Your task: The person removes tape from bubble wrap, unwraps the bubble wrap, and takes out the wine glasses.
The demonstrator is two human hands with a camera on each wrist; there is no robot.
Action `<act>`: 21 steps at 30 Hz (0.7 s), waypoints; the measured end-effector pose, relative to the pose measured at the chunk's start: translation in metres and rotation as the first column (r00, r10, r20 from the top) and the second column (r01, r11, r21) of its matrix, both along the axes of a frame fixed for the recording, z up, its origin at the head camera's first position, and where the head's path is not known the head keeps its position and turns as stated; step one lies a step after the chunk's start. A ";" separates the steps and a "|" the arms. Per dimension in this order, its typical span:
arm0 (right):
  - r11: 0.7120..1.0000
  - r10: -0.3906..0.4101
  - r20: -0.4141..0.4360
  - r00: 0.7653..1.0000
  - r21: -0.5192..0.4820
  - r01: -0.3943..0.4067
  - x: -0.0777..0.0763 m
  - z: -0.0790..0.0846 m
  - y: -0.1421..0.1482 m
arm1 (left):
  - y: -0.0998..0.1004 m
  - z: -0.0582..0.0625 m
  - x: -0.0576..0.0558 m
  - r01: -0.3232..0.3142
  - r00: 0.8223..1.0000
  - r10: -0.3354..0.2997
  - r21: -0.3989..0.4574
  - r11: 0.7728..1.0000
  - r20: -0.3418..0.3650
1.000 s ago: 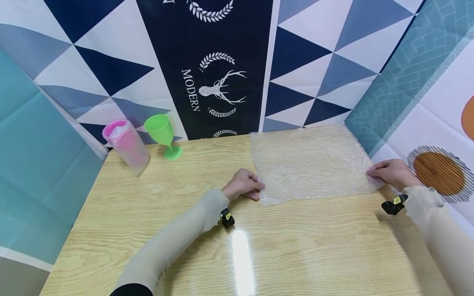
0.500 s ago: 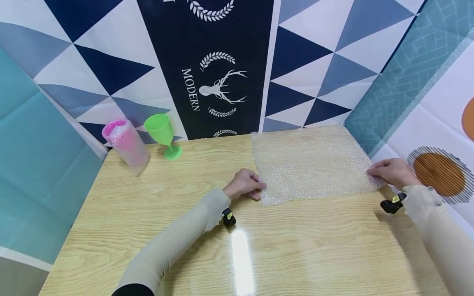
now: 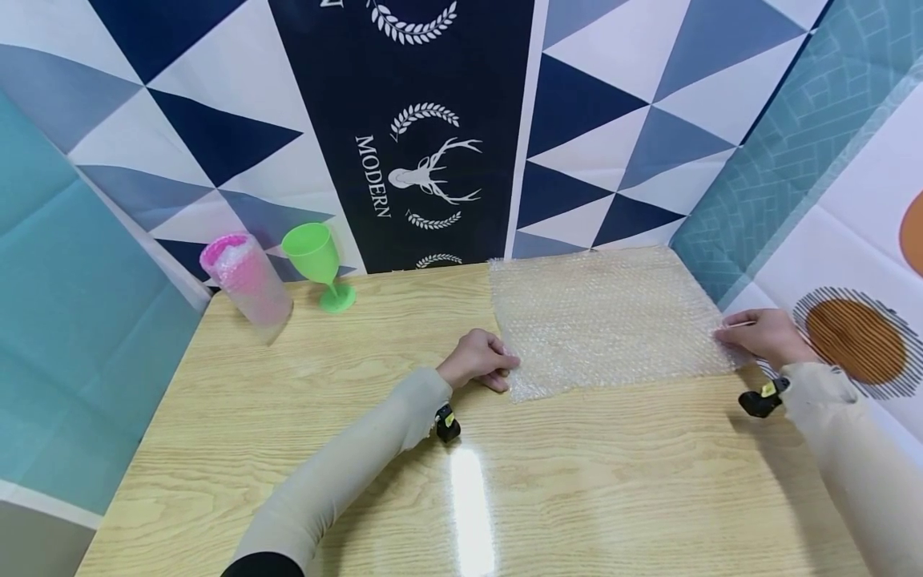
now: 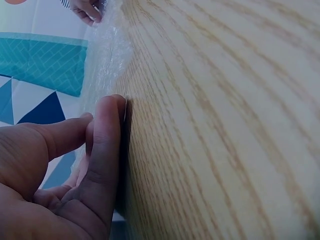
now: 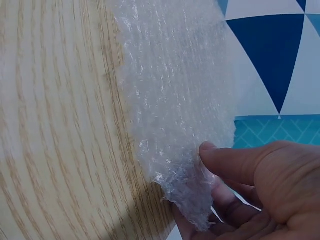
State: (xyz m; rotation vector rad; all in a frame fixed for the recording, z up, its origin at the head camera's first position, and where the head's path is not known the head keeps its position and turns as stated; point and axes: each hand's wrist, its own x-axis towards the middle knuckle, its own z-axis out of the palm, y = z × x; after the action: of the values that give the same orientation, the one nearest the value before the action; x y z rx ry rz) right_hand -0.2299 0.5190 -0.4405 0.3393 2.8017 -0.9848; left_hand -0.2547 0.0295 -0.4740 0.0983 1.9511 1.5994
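Observation:
A clear sheet of bubble wrap (image 3: 606,316) lies spread over the back right of the wooden table, its far edge against the patterned wall. My left hand (image 3: 477,361) pinches its left edge near the front corner, thumb over the fingers. At the opposite side my right hand (image 3: 767,335) pinches the right edge close to the front corner. In the right wrist view the bubble wrap (image 5: 175,100) bunches a little between thumb and fingers. The left wrist view shows the left fingers (image 4: 105,130) low against the tabletop.
At the back left stands a green plastic goblet (image 3: 313,256). Beside it is a pink cup rolled in bubble wrap (image 3: 248,280). Patterned cloth walls border the table (image 3: 324,481) at the back and both sides.
Almost nothing differs. Both hands keep their hold on the bubble wrap, and the left hand has shifted very slightly to the right.

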 end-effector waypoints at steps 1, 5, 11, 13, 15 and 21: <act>1.000 -0.001 0.000 1.000 -0.007 0.001 0.001 0.000 0.000 | 0.001 -0.001 0.000 -0.005 1.000 0.005 0.000 1.000 0.000; 0.999 -0.019 -0.006 1.000 -0.031 0.019 0.002 0.000 -0.001 | 0.001 -0.002 -0.001 -0.013 1.000 0.013 0.010 1.000 0.001; 0.998 -0.060 -0.028 0.998 0.014 0.061 0.004 0.001 -0.004 | 0.001 -0.003 0.000 -0.027 1.000 0.027 0.032 0.999 -0.010; 0.997 -0.057 -0.038 0.998 0.044 0.059 0.005 0.002 -0.004 | 0.001 -0.003 0.001 -0.032 0.999 0.032 0.036 0.999 -0.008; 0.995 -0.046 -0.051 0.998 0.081 0.050 0.007 0.003 -0.006 | 0.000 -0.003 0.003 -0.035 0.999 0.035 0.041 0.999 -0.002; 0.991 0.008 -0.079 0.997 0.132 0.003 0.016 0.006 -0.018 | -0.007 -0.003 0.008 -0.043 0.999 0.043 0.069 0.997 0.004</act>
State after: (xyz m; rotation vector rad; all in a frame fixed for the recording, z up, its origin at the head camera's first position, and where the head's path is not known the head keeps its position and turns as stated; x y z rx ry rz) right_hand -0.2136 0.5013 -0.4340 0.3195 2.9464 -0.8317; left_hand -0.2462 0.0228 -0.4766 0.0820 1.9081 1.6944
